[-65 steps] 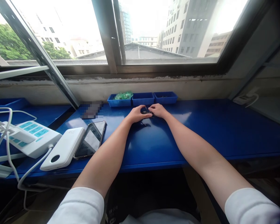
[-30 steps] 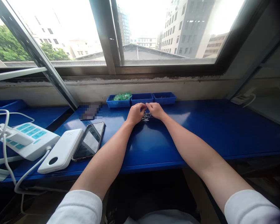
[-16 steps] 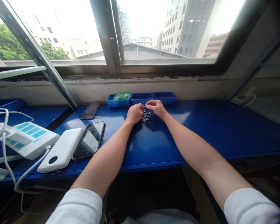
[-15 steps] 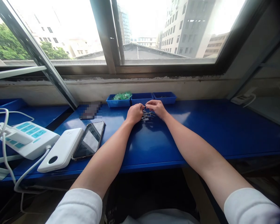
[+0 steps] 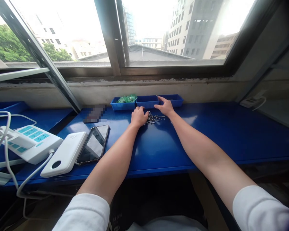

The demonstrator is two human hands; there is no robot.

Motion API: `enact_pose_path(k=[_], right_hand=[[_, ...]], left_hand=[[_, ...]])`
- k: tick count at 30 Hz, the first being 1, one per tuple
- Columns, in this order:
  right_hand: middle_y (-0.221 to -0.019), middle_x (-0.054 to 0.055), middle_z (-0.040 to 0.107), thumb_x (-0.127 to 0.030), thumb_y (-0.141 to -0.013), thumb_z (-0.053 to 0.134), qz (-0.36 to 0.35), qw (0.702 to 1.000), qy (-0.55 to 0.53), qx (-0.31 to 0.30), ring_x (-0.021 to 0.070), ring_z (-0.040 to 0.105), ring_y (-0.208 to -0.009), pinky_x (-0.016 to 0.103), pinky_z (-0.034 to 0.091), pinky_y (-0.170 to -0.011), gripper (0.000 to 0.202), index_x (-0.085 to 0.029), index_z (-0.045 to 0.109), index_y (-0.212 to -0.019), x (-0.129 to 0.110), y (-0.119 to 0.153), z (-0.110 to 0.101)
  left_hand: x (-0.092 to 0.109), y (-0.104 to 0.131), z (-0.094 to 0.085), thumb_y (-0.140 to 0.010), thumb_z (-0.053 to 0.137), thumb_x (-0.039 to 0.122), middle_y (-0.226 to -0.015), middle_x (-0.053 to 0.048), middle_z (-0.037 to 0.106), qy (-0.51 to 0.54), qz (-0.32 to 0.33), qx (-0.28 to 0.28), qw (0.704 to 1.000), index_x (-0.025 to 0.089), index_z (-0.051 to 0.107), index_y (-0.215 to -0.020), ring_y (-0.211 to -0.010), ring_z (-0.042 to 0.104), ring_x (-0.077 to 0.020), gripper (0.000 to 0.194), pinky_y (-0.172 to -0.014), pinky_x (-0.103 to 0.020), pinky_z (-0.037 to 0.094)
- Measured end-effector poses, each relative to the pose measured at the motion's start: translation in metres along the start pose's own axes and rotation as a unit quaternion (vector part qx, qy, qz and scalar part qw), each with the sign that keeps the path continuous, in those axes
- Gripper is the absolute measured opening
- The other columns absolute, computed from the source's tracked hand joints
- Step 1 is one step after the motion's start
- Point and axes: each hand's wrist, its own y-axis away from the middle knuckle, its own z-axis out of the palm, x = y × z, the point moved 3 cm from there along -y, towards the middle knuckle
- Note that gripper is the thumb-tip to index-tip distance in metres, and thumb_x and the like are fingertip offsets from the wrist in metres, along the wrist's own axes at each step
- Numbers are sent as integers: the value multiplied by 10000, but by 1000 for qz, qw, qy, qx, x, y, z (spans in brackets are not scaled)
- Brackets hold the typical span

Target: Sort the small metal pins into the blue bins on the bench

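A loose pile of thin metal pins (image 5: 154, 118), which look like blind rivets, lies on the blue tabletop (image 5: 159, 150). My left hand (image 5: 139, 116) rests at the pile's left side, fingers bent and apart, with no object visible in it. Beyond the pile, my right hand (image 5: 166, 106) reaches to the front of the blue bins, thumb and index finger spread apart. It partly covers the right bin (image 5: 177, 102) and the end of the middle bin (image 5: 146, 104). In the left bin (image 5: 124, 106) sits crumpled green plastic (image 5: 127, 98).
At the left lie a smartphone (image 5: 93, 144), a white power bank (image 5: 65, 154) and a white power strip (image 5: 35, 141) with cables. A pixelated dark item (image 5: 95, 114) is behind the phone. A metal shelf post (image 5: 60, 86) stands at left, below the window.
The hands have moved apart from their meeting point over the pile. My right hand has shifted up toward the bins with its fingers spread. My left hand's fingers have loosened.
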Motion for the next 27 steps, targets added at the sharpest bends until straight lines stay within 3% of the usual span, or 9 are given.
enact_pose_path(k=[6, 10, 17, 27], right_hand=[[-1333, 47, 508, -387, -700, 618, -7, 986, 168, 8, 341, 370, -1178, 462, 344, -964, 664, -178, 489, -1316, 3, 5, 1], [-1354, 59, 481, -401, -720, 590, -10, 981, 191, 0, 353, 348, -1174, 467, 342, -948, 673, -163, 460, -1336, 5, 6, 2], [-1436, 47, 381, -451, -722, 576, 43, 980, 192, 19, 352, 346, -1140, 467, 342, -935, 770, -157, 356, -1399, 12, 1, -3], [-1513, 39, 222, -529, -803, 455, -4, 969, 233, -80, 394, 297, -1201, 541, 297, -969, 743, -196, 268, -1441, -7, 7, 21]], left_hand=[[2, 1, 2, -842, 463, 409, -1205, -106, 530, -35, -9, -21, 999, 210, 542, -1146, -1132, 496, -270, 372, -946, -378, 401], [1, 1, 3, -831, 469, 406, -1188, -116, 534, -28, -4, -20, 999, 200, 548, -1136, -1121, 499, -280, 376, -934, -392, 407], [-1, 0, 6, -818, 482, 404, -1175, -134, 536, -25, 8, -25, 999, 175, 556, -1126, -1100, 507, -302, 391, -913, -420, 416], [0, 1, 8, -807, 491, 409, -1165, -132, 542, -31, 6, -35, 999, 184, 563, -1118, -1109, 506, -296, 391, -918, -413, 410]])
